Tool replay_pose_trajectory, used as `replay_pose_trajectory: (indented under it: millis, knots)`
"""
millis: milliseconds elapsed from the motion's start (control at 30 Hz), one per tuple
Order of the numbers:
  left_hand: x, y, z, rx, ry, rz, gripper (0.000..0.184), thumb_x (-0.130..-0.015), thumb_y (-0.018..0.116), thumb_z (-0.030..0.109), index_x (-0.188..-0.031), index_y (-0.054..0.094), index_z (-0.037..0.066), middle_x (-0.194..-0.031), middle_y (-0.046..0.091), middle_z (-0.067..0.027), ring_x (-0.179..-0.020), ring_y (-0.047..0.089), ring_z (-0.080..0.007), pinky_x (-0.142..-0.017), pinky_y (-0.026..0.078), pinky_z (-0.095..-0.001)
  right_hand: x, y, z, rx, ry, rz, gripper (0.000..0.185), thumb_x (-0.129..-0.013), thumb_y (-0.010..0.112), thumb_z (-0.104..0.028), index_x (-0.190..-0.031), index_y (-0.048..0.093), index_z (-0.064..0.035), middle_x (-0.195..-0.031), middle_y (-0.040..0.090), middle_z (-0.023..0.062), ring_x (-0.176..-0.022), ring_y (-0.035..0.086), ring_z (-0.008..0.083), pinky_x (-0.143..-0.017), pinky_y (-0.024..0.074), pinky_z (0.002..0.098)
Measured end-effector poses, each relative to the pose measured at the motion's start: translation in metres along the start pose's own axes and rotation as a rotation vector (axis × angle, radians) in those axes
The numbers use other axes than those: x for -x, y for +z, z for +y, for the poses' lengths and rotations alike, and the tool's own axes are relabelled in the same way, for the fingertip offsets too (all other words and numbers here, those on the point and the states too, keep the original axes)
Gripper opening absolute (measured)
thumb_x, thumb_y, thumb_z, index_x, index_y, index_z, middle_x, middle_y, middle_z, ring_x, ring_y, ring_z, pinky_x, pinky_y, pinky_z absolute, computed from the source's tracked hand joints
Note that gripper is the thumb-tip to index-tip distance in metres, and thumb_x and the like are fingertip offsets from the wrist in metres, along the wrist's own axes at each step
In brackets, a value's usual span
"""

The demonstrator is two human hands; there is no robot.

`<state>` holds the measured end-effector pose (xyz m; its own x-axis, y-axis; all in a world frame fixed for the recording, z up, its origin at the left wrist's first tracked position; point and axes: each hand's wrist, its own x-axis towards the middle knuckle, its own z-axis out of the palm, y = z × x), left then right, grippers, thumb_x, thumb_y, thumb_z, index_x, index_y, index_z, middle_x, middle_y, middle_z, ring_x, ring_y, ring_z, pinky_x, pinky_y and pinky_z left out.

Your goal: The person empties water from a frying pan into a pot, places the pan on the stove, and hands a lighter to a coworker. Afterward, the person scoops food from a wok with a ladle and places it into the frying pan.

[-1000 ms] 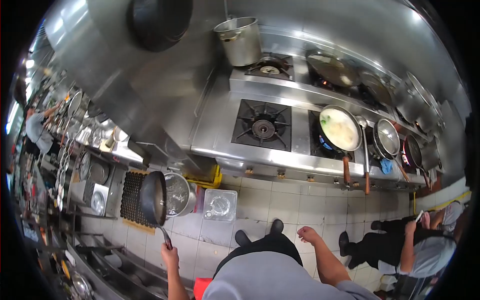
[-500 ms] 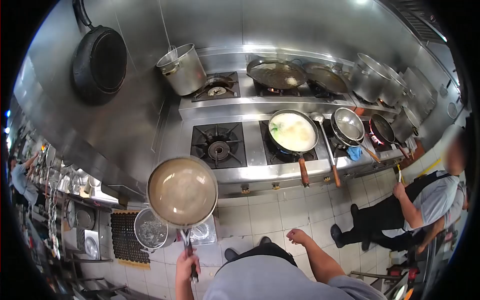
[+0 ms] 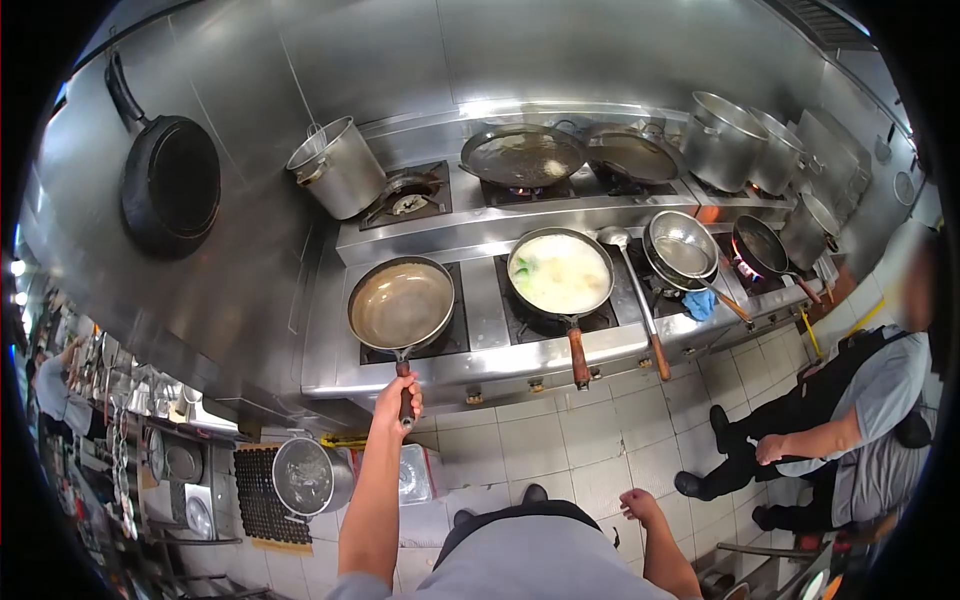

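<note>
My left hand [image 3: 397,400] is wrapped round the wooden handle of a frying pan [image 3: 402,305]. The pan sits over the front left burner, upright, its beige inside showing a shiny film. Nothing shows in my right hand [image 3: 640,505], which hangs low over the floor, fingers loosely curled and a little apart. Just right of the held pan, a second pan [image 3: 560,272] holds a pale, creamy liquid with a bit of green; its wooden handle points toward me. Beside that lies a long-handled ladle [image 3: 640,300].
Metal strainers [image 3: 683,245] rest by a blue cloth [image 3: 699,304]. Wide pans [image 3: 524,160] and tall pots [image 3: 722,145] line the back burners. Flames show under a small pan [image 3: 762,247]. A pot of water [image 3: 305,475] stands low at left. A co-worker [image 3: 850,400] stands at right.
My left hand has carried the frying pan forward, up and slightly right, from above the floor pot to the front left burner. My right hand has moved right and slightly lower.
</note>
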<state>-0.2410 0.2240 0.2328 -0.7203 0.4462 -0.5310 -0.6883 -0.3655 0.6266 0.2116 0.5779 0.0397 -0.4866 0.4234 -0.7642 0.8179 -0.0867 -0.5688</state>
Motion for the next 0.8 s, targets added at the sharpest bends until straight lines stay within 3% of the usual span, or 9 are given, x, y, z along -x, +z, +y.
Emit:
replay_pose_trajectory:
  millis: [167, 267, 433, 500, 533, 600, 667, 733, 800]
  knots:
    - [-0.024, -0.007, -0.008, 0.000, 0.018, -0.066, 0.025, -0.084, 0.056, 0.033, -0.095, 0.052, 0.011, -0.060, 0.047, 0.0016, -0.042, 0.043, -0.0107, -0.036, 0.035, -0.0232, 0.042, -0.020, 0.069, -0.174, 0.201, 0.095, 0.020, -0.082, 0.057, -0.022, -0.090, 0.057, -0.0044, -0.075, 0.060, 0.0067, -0.057, 0.057, 0.0150, -0.049, 0.0475, 0.0284]
    - [-0.026, -0.006, -0.004, 0.170, -0.031, -0.209, 0.051, -0.084, 0.046, 0.056, -0.107, 0.051, 0.011, -0.076, 0.061, -0.0050, -0.052, 0.055, -0.0161, -0.044, 0.047, -0.0253, 0.065, -0.024, 0.105, -0.259, 0.231, 0.185, 0.018, -0.082, 0.057, -0.020, -0.090, 0.056, -0.0038, -0.073, 0.059, 0.0069, -0.053, 0.056, 0.0150, -0.047, 0.0469, 0.0272]
    - [-0.045, -0.034, -0.085, 0.410, -0.086, -0.137, 0.057, -0.087, 0.029, 0.059, -0.115, 0.046, 0.012, -0.103, 0.059, -0.0128, -0.074, 0.060, -0.0252, -0.061, 0.052, -0.0336, 0.095, 0.006, 0.124, -0.507, 0.226, 0.344, 0.018, -0.081, 0.058, -0.018, -0.090, 0.056, -0.0030, -0.072, 0.059, 0.0072, -0.051, 0.055, 0.0151, -0.045, 0.0462, 0.0257]
    - [-0.057, -0.055, -0.138, 0.162, -0.398, -0.509, 0.038, -0.090, 0.038, 0.047, -0.100, 0.047, 0.012, -0.093, 0.061, -0.0124, -0.072, 0.061, -0.0276, -0.064, 0.052, -0.0374, 0.103, 0.033, 0.131, -0.578, 0.152, 0.407, 0.020, -0.079, 0.060, -0.017, -0.091, 0.057, -0.0022, -0.072, 0.059, 0.0077, -0.051, 0.055, 0.0146, -0.045, 0.0460, 0.0257]
    - [-0.065, -0.069, -0.172, -0.285, -0.536, -0.230, 0.036, -0.090, 0.041, 0.041, -0.110, 0.044, 0.011, -0.090, 0.062, -0.0126, -0.073, 0.061, -0.0286, -0.061, 0.051, -0.0394, 0.109, 0.052, 0.135, -0.581, 0.127, 0.447, 0.021, -0.078, 0.062, -0.016, -0.092, 0.058, -0.0016, -0.073, 0.060, 0.0079, -0.052, 0.055, 0.0143, -0.046, 0.0462, 0.0263]
    - [-0.026, -0.065, -0.222, -0.937, -0.489, -0.429, 0.039, -0.089, 0.044, 0.040, -0.109, 0.049, 0.007, -0.091, 0.063, -0.0130, -0.081, 0.061, -0.0294, -0.067, 0.050, -0.0399, 0.129, 0.086, 0.132, -0.356, 0.128, 0.497, 0.022, -0.075, 0.066, -0.016, -0.092, 0.061, -0.0021, -0.075, 0.061, 0.0076, -0.053, 0.055, 0.0136, -0.048, 0.0466, 0.0278]
    - [-0.003, -0.051, -0.259, -1.722, -0.041, -1.142, 0.038, -0.087, 0.048, 0.035, -0.103, 0.055, 0.001, -0.095, 0.064, -0.0128, -0.089, 0.060, -0.0272, -0.075, 0.048, -0.0368, 0.141, 0.128, 0.149, -0.334, 0.153, 0.508, 0.022, -0.073, 0.067, -0.017, -0.092, 0.063, -0.0049, -0.076, 0.063, 0.0076, -0.057, 0.056, 0.0136, -0.050, 0.0476, 0.0291]
    - [0.003, -0.047, -0.268, -1.578, -0.328, -1.299, 0.034, -0.084, 0.052, 0.030, -0.090, 0.059, -0.002, -0.094, 0.064, -0.0113, -0.089, 0.060, -0.0239, -0.078, 0.046, -0.0336, 0.144, 0.169, 0.174, -0.339, 0.165, 0.524, 0.021, -0.073, 0.066, -0.018, -0.091, 0.064, -0.0064, -0.073, 0.063, 0.0070, -0.056, 0.058, 0.0137, -0.052, 0.0482, 0.0287]
    - [-0.021, -0.067, -0.281, -1.718, -0.052, -1.391, 0.028, -0.082, 0.053, 0.025, -0.091, 0.059, -0.001, -0.088, 0.064, -0.0114, -0.083, 0.060, -0.0205, -0.070, 0.047, -0.0317, 0.164, 0.204, 0.185, -0.258, 0.193, 0.558, 0.022, -0.076, 0.064, -0.025, -0.089, 0.065, -0.0069, -0.074, 0.064, 0.0085, -0.055, 0.059, 0.0145, -0.055, 0.0488, 0.0305]
